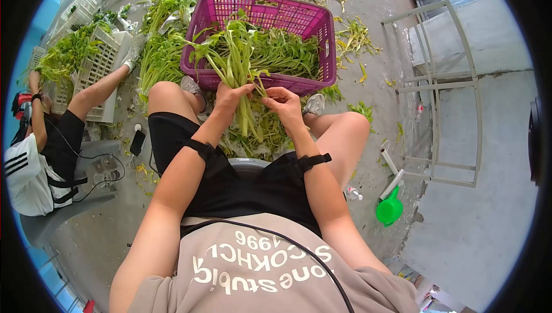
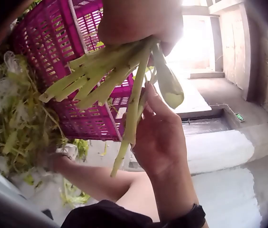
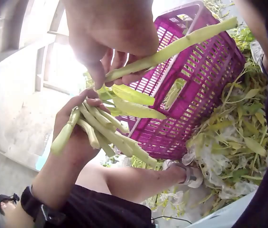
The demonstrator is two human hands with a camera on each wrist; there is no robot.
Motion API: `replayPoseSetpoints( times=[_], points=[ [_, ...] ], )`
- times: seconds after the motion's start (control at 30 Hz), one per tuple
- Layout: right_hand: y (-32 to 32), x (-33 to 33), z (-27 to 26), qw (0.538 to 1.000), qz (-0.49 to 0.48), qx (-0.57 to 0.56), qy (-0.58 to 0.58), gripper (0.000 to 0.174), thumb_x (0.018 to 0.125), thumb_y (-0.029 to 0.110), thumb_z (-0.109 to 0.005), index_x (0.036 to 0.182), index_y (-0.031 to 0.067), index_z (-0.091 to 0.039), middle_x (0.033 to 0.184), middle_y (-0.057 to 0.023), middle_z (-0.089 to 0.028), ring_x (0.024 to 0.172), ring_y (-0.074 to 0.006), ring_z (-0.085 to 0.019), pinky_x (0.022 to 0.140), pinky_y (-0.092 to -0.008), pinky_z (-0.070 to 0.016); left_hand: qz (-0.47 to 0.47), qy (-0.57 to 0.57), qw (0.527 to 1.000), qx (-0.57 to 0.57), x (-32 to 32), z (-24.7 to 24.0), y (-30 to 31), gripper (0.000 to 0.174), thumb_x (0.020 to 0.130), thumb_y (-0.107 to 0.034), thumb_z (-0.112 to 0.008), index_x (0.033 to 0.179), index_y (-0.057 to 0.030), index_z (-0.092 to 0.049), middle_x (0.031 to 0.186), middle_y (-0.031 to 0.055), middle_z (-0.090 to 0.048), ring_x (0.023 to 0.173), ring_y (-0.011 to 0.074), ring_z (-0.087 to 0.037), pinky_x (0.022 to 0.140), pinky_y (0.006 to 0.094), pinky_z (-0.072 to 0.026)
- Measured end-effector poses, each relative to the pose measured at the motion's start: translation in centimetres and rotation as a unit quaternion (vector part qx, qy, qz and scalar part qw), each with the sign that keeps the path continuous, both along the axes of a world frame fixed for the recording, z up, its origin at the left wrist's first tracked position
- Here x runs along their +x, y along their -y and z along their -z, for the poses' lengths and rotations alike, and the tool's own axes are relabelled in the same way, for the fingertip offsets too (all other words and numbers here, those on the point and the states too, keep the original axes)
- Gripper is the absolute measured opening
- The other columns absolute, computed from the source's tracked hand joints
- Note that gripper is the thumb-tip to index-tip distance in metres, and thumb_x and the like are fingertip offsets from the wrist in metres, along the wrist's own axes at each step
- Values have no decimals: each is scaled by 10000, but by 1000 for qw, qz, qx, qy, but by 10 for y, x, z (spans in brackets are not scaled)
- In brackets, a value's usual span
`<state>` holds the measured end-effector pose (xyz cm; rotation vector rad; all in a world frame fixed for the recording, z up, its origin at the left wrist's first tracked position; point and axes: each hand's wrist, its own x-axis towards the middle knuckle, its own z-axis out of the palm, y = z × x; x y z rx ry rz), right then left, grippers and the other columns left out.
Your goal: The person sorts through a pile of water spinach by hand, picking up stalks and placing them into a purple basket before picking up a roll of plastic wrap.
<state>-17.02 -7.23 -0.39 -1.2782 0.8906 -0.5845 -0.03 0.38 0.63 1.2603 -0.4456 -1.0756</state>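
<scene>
left hand (image 1: 229, 99) holds green stems (image 1: 237, 70); right hand (image 1: 286, 107) pinches one stem (image 3: 187, 42) close by; purple basket (image 1: 290, 85) just past both.

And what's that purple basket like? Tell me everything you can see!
The basket is pinkish purple and looks like plastic. It's boxy, with walls full of little slots, a thick rim and a bigger handle hole. It sits open side up, by the person's shoes. Green stalks and leaves lie inside, touching it. Its underside is hidden.
</scene>
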Motion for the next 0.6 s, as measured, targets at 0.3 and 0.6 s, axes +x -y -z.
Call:
replayPoseSetpoints(
  times=[0.3, 0.6],
  points=[
    [3, 0, 7, 999, -8, -44, 9, 250, 793, 32, -800, 1023, 16, -706, 926, -33, -707, 795, -104, -627, 711, -271, -519, -7, -29, 1000, -1, 3, -5, 0, 269, 847, -90, -731, 1080, -31, -611, 798, 40, -644, 687, 146, -622, 632, 291, -496],
    [3, -1, 4, 995, -16, -93, -35, 246, 785, -5, -798, 1000, 22, -681, 916, -8, -686, 824, -86, -622, 723, -241, -490, -42, -93, 994, -45, 10, -6, 1, 293, 864, -59, -708, 1125, -16, -580, 910, 51, -636, 716, 141, -632, 669, 279, -514]
  ],
)
